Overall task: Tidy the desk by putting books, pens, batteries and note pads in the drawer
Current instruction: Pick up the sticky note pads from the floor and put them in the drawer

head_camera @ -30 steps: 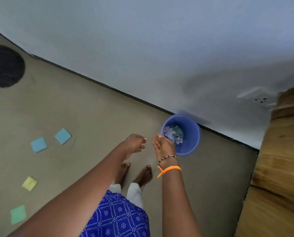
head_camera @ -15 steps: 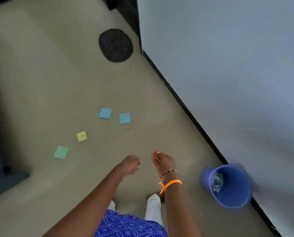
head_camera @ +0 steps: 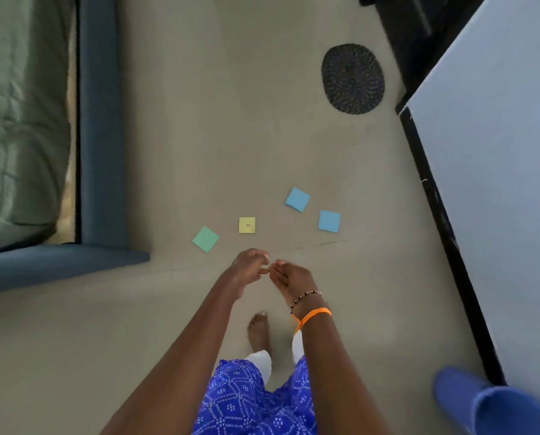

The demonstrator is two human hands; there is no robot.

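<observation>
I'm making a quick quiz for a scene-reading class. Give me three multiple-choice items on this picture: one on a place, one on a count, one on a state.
1. Where does the dark round mat lie?
A. On the floor near the wall's corner
B. On the bed
C. Under the bucket

2. How many blue square notes lie on the floor?
A. One
B. Two
C. Four

3. What do the two hands hold?
A. A pen
B. A note
C. Nothing

Key:
1 A: the mat sits on the floor beside the wall.
2 B: one blue note and another; the rest are yellow and green.
3 C: left hand and right hand show relaxed, empty fingers.
</observation>
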